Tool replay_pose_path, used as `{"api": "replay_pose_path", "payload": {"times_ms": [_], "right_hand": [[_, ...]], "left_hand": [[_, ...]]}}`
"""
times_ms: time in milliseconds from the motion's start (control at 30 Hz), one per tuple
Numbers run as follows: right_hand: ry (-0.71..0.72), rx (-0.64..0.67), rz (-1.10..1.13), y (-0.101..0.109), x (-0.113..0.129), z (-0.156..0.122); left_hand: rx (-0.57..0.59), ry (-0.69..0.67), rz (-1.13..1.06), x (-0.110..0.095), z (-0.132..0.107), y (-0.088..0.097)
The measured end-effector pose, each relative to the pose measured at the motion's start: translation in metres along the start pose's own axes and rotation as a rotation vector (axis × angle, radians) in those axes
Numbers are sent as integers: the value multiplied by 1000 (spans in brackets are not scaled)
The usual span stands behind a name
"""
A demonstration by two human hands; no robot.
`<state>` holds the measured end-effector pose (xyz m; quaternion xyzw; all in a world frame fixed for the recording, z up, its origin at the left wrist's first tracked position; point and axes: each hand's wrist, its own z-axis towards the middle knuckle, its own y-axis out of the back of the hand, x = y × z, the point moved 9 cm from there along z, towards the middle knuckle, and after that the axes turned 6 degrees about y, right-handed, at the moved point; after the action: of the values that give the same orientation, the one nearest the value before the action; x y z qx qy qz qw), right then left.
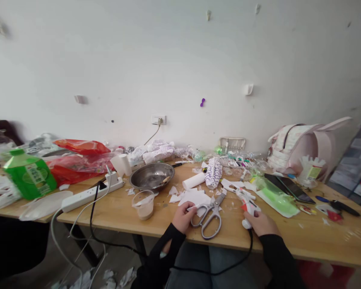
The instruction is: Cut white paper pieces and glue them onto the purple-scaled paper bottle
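The left hand [182, 218] has its fingers bent together at the near side of the table [313, 237]; a small white piece [192, 208] shows at the fingertips, but whether it is pinched there or lies beneath them I cannot tell. The right hand [261, 223] is closed around a white glue gun [250, 206], whose handle is partly covered by the fingers; its far end is hard to separate from the pale scraps behind it. A black cord [225, 273] drops from its near end below the table edge, crossing in front of the person's legs.

Between the hands lie grey scissors [215, 223], handles toward the person, the blades hard to make out among white bits. Just beyond are white paper [195, 197], a white roll [193, 181] and a white bundle with purple markings [213, 173], its underside hidden.

Left of these stand a clear cup [144, 205] and a metal bowl [138, 179]. Farther left, a white power strip [90, 196] is partly covered by cables, and a red bag [78, 166] sits partly behind a green jug [31, 176].

To the right, a green packet [273, 196] overlaps a dark phone [297, 189]. At the far right, a pale backpack [301, 146] is partly hidden by a clear container [311, 172]. The heap along the wall is too tangled to sort.
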<state>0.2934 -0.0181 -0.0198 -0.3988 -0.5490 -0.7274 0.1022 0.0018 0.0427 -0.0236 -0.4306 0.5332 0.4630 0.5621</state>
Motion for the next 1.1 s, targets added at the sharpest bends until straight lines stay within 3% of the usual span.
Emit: {"api": "replay_pose_path", "payload": {"times_ms": [300, 533, 700, 867, 1100], "right_hand": [[94, -24, 713, -45, 19, -11], [120, 25, 989, -54, 31, -23], [102, 173, 1123, -66, 39, -32], [145, 205, 1107, -67, 44, -32], [179, 111, 789, -63, 48, -33]], "left_hand": [[-2, 31, -56, 10, 2, -1], [69, 16, -90, 7, 2, -10], [76, 18, -100, 7, 1, -10], [76, 21, -108, 8, 1, -9], [72, 0, -138, 5, 2, -8]]}}
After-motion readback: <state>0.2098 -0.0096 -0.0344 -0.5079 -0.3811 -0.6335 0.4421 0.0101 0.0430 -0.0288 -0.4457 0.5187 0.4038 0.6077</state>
